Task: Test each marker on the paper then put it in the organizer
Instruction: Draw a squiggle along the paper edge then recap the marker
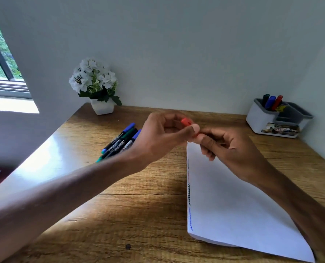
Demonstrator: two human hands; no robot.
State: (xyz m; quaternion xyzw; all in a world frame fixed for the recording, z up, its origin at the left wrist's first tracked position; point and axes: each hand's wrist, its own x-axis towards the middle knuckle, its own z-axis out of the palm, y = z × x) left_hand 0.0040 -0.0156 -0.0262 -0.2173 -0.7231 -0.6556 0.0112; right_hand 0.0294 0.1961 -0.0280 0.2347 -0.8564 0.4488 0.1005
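Note:
Above the far edge of the white paper [233, 209], both my hands meet on a red marker [186, 122]. My left hand [163, 135] pinches its red cap end between thumb and fingers. My right hand [228, 147] grips the marker's body, which is mostly hidden inside the fingers. Short squiggles in blue, black and red run along the paper's left edge. Several capped markers [120, 141], blue and green, lie in a loose pile on the wooden desk left of my hands. The white and grey organizer [260, 118] stands at the back right with a black, a blue and a red marker upright in it.
A white pot of white flowers [96, 86] stands at the back left of the desk [139, 205], against the wall. A window is at the far left. Walls close the desk in at the back and on the right.

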